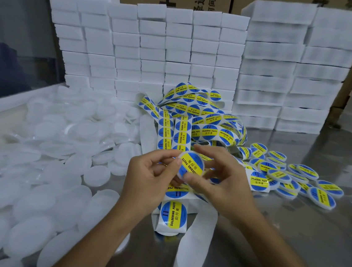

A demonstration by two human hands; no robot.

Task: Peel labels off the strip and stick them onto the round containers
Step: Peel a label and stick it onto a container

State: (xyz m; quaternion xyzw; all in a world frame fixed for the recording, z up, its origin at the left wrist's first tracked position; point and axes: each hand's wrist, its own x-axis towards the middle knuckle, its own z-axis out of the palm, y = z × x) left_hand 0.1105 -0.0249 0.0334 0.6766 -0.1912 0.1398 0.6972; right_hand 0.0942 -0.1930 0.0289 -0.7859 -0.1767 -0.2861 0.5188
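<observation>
Your left hand [150,174] and right hand [220,178] together pinch a labelled round container [191,164] above the label strip [172,216], near the worktop's [290,234] front edge.

Bare metal table [303,235] lies open at right; plain containers [33,183] crowd the left, foam blocks [158,50] wall the back.

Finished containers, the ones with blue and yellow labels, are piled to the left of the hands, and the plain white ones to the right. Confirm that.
Not quite. The head view shows the labelled containers piled to the right of the hands, and the plain white containers on the left. Both hands, left hand and right hand, hold one labelled container between them.
</observation>
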